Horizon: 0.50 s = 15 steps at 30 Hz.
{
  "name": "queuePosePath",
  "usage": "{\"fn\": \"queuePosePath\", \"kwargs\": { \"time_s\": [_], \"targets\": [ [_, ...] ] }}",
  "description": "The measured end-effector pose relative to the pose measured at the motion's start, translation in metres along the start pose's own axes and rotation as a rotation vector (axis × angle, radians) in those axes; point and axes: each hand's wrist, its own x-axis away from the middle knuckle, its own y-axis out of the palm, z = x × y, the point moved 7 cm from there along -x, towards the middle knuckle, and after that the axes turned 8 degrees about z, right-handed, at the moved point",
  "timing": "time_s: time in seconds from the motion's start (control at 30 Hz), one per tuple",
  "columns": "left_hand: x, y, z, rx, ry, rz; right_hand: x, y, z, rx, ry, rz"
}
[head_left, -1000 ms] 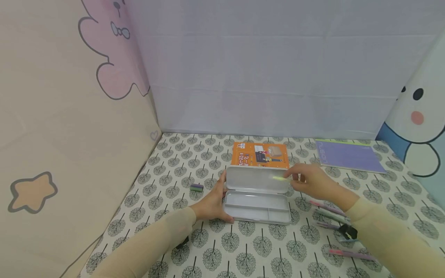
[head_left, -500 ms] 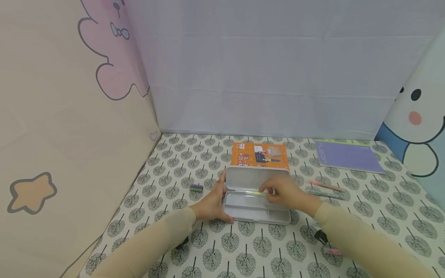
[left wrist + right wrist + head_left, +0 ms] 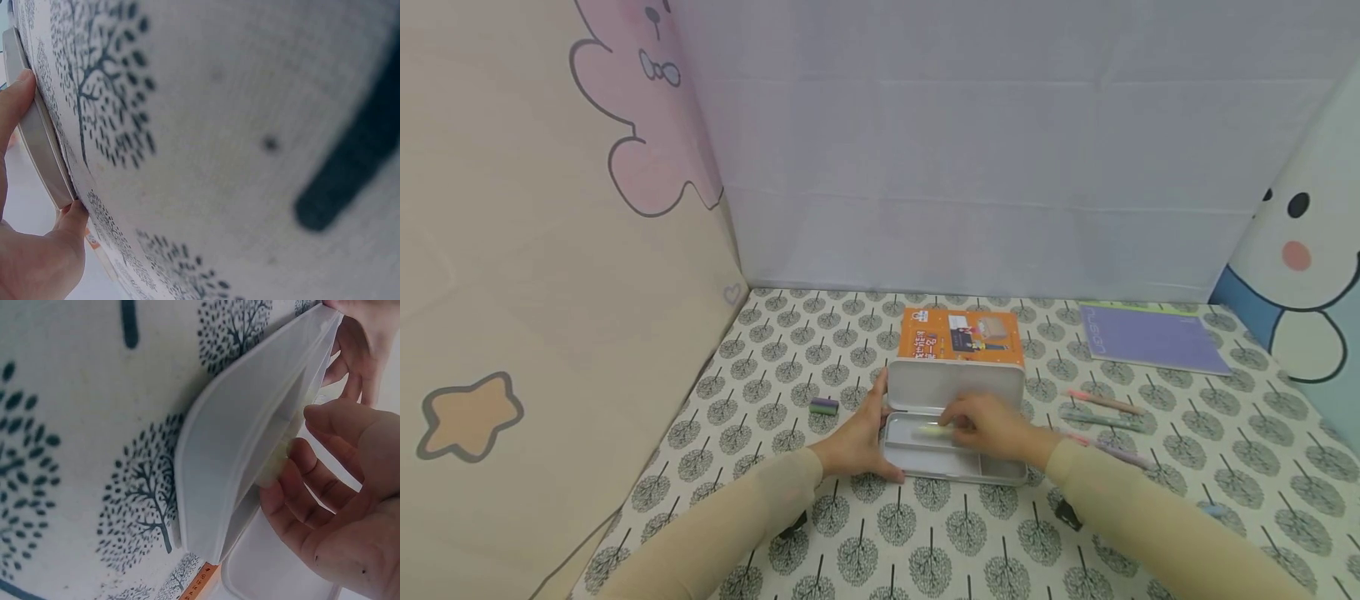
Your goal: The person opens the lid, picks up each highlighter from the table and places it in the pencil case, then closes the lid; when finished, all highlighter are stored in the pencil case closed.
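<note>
A white pencil case (image 3: 925, 461) lies open, with its lid (image 3: 917, 383) raised toward the back. My left hand (image 3: 859, 433) holds its left end, thumb at the front and fingers by the lid; the left wrist view shows the thumb and a finger against the case's side (image 3: 45, 147). My right hand (image 3: 994, 428) is over the long back compartment and pinches a pale yellow pen (image 3: 934, 429). In the right wrist view the pen (image 3: 273, 469) is low inside the case, partly hidden by the fingers (image 3: 340, 422). Whether it touches the bottom I cannot tell.
An orange booklet (image 3: 962, 333) lies behind the case, a purple notebook (image 3: 1157, 340) at the back right. Several pens, including a grey-green pen (image 3: 1101, 421), lie to the right. A small green and purple object (image 3: 823, 406) sits left. A black object (image 3: 1067, 515) is beside my right sleeve.
My right hand has carried the yellow pen left and down from the lid's right side into the back compartment. The left hand has stayed on the case.
</note>
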Motion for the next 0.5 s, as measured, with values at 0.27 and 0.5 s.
{"fn": "queuePosePath", "kwargs": {
  "time_s": [0.27,0.5],
  "targets": [
    [0.001,0.000,0.001,0.005,-0.006,-0.002,0.001,-0.006,0.002,-0.006,-0.005,0.038],
    [0.000,0.001,-0.002,-0.005,-0.022,-0.001,0.009,-0.019,0.009,-0.016,-0.004,0.067]
  ]
}}
